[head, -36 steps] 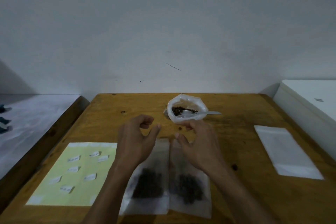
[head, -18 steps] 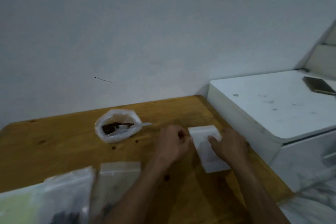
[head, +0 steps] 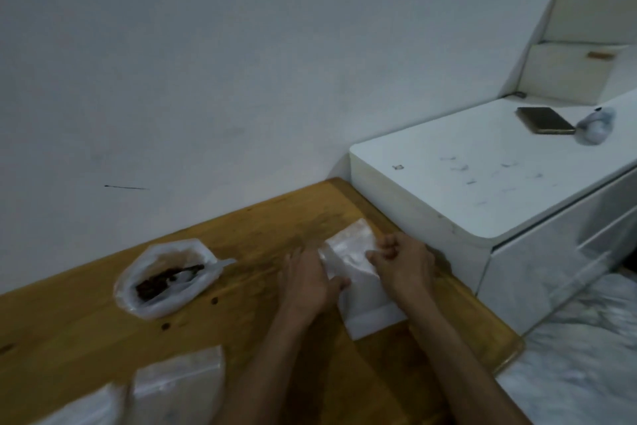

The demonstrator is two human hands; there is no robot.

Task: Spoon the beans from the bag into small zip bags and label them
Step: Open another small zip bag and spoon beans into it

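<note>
**Clear plastic under both hands at the table's right edge**

Clear plastic, in the form of a stack of empty zip bags (head: 358, 286), lies flat on the wooden table (head: 241, 235) near its right edge, its white strip end toward the near side. The left hand (head: 308, 281) rests on the stack's left edge, fingers bent down over it and the thumb lying across the plastic. The right hand (head: 401, 261) sits on the stack's right side with its fingers curled inward at the top sheet; it seems to pinch the plastic, though the blur makes the grip hard to confirm.

To the left, well apart from the hands, the open bag of beans (head: 165, 278) stands with its rim rolled back, dark beans showing inside and a white spoon (head: 203, 269) lying in it, handle pointing right over the rim. A few stray beans (head: 214, 302) dot the wood just beside it.

At the near left edge of the view, two filled zip bags (head: 179, 383) lie side by side, partly cut off.

Right of the table stands a white cabinet (head: 448, 204), touching the table's edge. On its far top lie a dark phone (head: 544, 120) and, just beside it, a crumpled clear wrapper (head: 594, 130).
</note>
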